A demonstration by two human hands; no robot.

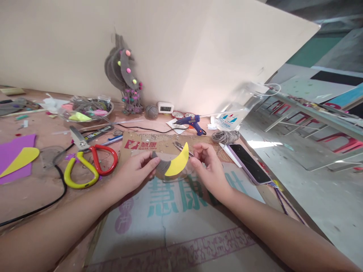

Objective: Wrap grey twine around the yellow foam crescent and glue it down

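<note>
A yellow crescent is held up over the cardboard, its left end wound with grey yarn. My left hand pinches that wrapped end between thumb and fingers. Beside the crescent's right edge is my right hand, its fingers curled in toward the thumb. Whatever lies between those fingertips is too small to make out. Under the hands lies a printed cardboard sheet, with a clear round piece and a metal-tipped tool partly hidden behind the crescent.
Scissors with red and yellow handles lie left, near purple foam. Behind are a blue glue gun, a yarn skein, a bowl of craft bits and a pompom-trimmed grey moon. A phone lies right.
</note>
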